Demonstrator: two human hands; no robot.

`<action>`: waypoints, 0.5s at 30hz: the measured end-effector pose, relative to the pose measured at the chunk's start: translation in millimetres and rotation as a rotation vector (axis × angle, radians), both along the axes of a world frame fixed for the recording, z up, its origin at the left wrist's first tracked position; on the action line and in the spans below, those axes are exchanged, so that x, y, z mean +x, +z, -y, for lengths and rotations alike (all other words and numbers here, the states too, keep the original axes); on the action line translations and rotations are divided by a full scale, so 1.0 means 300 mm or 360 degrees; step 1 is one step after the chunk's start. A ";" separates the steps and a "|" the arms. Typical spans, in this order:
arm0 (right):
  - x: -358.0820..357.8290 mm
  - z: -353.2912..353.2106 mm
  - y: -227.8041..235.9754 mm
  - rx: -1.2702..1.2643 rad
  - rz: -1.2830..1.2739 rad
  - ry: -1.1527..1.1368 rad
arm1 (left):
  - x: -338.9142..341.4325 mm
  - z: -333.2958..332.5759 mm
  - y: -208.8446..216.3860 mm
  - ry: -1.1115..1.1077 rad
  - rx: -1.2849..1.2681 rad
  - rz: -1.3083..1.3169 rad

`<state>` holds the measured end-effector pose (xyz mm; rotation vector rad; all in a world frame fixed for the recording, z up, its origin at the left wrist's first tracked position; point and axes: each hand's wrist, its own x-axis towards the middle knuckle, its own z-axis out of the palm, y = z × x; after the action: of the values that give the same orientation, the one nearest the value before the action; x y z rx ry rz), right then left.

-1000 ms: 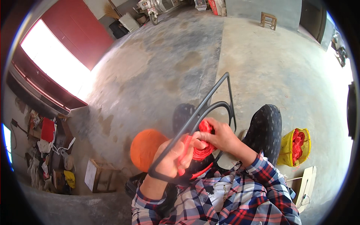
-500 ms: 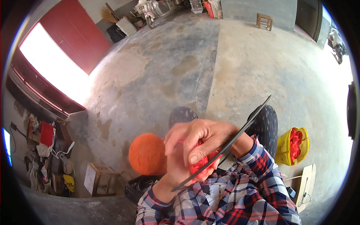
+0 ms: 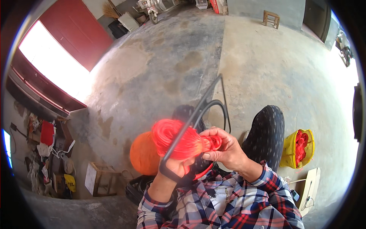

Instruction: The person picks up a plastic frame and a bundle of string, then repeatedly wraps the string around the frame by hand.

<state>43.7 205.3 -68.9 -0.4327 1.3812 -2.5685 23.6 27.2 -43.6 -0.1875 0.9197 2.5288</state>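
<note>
Between my hands is a skein of bright red cord [image 3: 173, 137], its looped strands fanned toward the left and gathered into a narrow neck at the right. My left hand [image 3: 179, 166] is wrapped round its underside, partly hidden behind it. Thumb and fingers of my right hand [image 3: 225, 150] pinch the gathered neck. A black frame [image 3: 207, 97], long-sided with a curved inner loop, slants up across the skein from my left wrist; its exact kind I cannot tell. Behind the skein, on the left, an orange round object [image 3: 143, 154] is partly covered.
A yellow bag [image 3: 285, 152] with red cord [image 3: 301, 147] inside stands to my right, beside a cardboard piece [image 3: 310, 187]. At the left are a small wooden stool [image 3: 100, 179] and piled household items. Another wooden stool [image 3: 270, 19] stands far off near the wall.
My hands have drawn apart, showing the red skein that was mostly covered. My right hand has moved from over it to its right end. The black frame has turned and swung left.
</note>
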 end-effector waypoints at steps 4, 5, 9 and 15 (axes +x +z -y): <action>-0.015 -0.038 0.036 0.0479 -0.0618 -0.0418 | -0.036 0.018 -0.042 -0.0305 0.0263 -0.0202; -0.016 -0.052 0.061 0.0665 -0.0869 -0.0527 | -0.034 0.026 -0.052 -0.0295 0.0259 -0.0205; -0.012 -0.104 0.099 0.0122 -0.0655 -0.0467 | 0.000 -0.008 0.011 0.0060 -0.0217 -0.0149; -0.091 -0.224 0.135 -0.1303 -0.0051 -0.0399 | -0.022 0.072 -0.035 -0.0399 0.0189 -0.0310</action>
<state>16.4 272.4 -28.5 -0.4248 0.3294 -3.2632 17.0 5.5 -54.0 0.2024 0.8048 2.3859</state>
